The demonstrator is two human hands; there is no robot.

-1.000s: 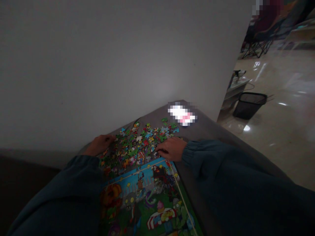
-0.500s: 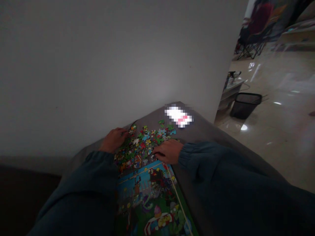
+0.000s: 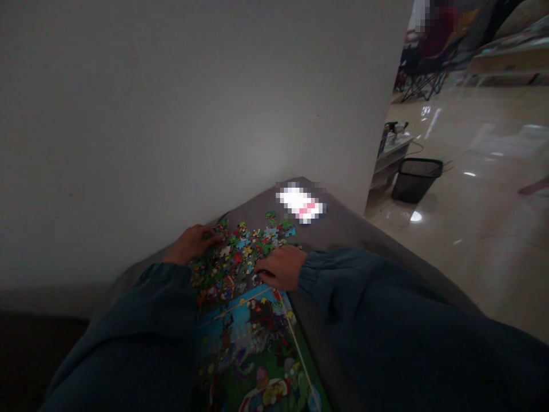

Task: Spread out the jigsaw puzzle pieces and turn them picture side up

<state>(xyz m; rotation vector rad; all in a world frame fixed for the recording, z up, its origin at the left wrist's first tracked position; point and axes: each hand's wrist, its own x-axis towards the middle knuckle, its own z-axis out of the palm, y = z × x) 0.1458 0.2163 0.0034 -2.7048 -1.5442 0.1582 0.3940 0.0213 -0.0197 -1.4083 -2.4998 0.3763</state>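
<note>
Many small jigsaw puzzle pieces (image 3: 237,258) lie in a loose heap on a grey covered surface. At the heap's far left edge is my left hand (image 3: 193,243), its fingers stretched over the pieces, with the thumb and forefinger apart. My right hand (image 3: 283,267) rests at the heap's right side, fingers curled down and close together among the pieces; what is between its fingertips is hidden. Just below the heap lies a flat picture board (image 3: 257,343) with a colourful cartoon garden scene and a pale border line. My left sleeve covers part of its left side.
A lit phone (image 3: 300,203), blurred out, lies near the far corner of the grey surface (image 3: 343,229). A pale wall (image 3: 193,114) rises directly behind. To the right, a black wastebasket (image 3: 417,180) and a folding chair (image 3: 424,74) stand on the shiny floor.
The view has turned slightly to the right, shifting everything left in the picture. My left hand's fingers have spread a little; my right hand stays at the same spot by the heap.
</note>
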